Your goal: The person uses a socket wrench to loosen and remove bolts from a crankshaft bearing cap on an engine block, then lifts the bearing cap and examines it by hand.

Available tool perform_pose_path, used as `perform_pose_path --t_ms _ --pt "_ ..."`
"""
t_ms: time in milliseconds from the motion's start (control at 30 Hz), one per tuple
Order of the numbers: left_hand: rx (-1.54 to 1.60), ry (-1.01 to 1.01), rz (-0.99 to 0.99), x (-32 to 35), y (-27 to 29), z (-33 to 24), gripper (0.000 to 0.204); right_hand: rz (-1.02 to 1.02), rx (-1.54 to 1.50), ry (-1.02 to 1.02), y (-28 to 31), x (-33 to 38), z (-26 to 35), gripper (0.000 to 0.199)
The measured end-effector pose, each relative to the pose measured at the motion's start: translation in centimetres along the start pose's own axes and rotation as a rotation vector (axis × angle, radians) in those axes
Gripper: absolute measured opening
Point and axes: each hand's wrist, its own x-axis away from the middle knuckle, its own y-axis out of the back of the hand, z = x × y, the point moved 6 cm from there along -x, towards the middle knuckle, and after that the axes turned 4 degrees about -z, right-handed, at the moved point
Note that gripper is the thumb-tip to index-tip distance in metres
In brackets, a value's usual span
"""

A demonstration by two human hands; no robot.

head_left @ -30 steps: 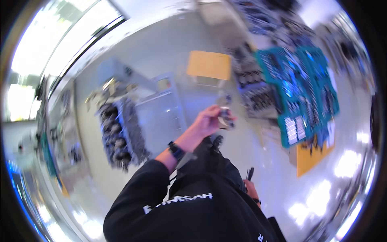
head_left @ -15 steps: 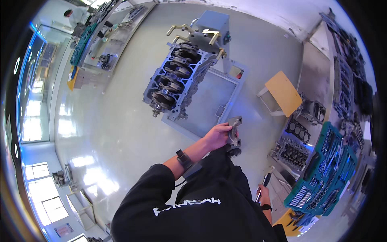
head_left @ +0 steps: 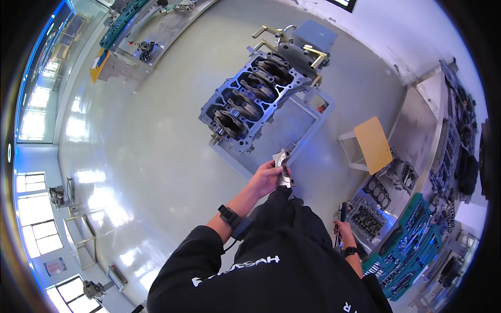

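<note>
My left hand [head_left: 265,178] is closed on a grey metal bearing cap [head_left: 282,166], its curved cut-out facing right. Low at the right, my right hand [head_left: 344,233] grips a ratchet wrench [head_left: 342,215] with a dark upper end; its lower part is partly hidden by the fingers. Ahead of me an engine block [head_left: 269,116] is mounted on a stand, its open side up. A crankshaft [head_left: 242,107] lies in it. Both hands are apart from the block, the left one nearer to its front end.
Brass-coloured handles [head_left: 315,56] stick out at the block's far end, by a blue-grey box [head_left: 314,35]. The stand's frame [head_left: 308,133] spreads below. Rightward are a yellow-topped stool [head_left: 373,145], a cylinder head [head_left: 367,218], a gasket [head_left: 377,192] and a green tool case [head_left: 402,250].
The view has turned, so the block sits further right and is more slanted. My left hand has tilted the bearing cap, showing its brighter face. The right hand still holds the wrench.
</note>
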Motion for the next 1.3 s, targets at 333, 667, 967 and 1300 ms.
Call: perform_pose_path --t_ms 333,667,967,1300 --pt "0.146 -0.130 -0.003 1.2 3.7 -5.9 0.029 0.022 0.222 0.176 -5.8 0.8 8.3 0.021" --pt "-0.031 -0.201 -0.072 -0.5 5.0 -5.6 0.038 0.130 0.551 0.522 -10.1 2.7 24.9 0.036" --pt "-0.197 -0.093 0.007 -8.8 -3.3 4.2 0.039 0.184 -0.171 0.406 11.3 3.4 20.4 0.036" --pt "-0.413 0.138 0.161 -16.0 -21.0 24.8 0.036 -0.214 -1.109 0.405 47.4 9.7 1.8 0.023"
